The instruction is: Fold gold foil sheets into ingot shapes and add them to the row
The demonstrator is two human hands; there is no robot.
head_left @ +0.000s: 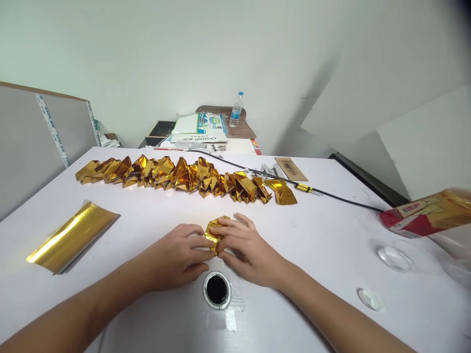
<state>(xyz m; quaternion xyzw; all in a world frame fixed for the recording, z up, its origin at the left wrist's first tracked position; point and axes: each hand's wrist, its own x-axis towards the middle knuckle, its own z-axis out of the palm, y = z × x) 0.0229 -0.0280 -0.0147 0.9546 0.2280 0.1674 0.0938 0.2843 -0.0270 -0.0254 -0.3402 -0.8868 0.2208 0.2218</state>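
A small piece of folded gold foil paper (pixel 212 234) lies on the white table between my two hands. My left hand (pixel 180 255) grips its left side with bent fingers. From the right, my right hand (pixel 248 247) presses its fingers over the top and near edge of the same piece; part of it is hidden beneath them. Just below my hands is a round black hole or disc with a silvery rim (pixel 216 290). Behind them stretches a long row of folded gold foil pieces (pixel 165 172). A stack of flat gold foil sheets (pixel 75 238) rests to the left.
A black cable (pixel 342 197) crosses the back right, by a yellow-and-black item (pixel 303 188) and a brown card (pixel 291 169). At right are a red-and-gold package (pixel 423 213) and a small white object (pixel 370 299). Beyond the table stands a water bottle (pixel 236 110). Clear tape (pixel 222 321) sticks near the front.
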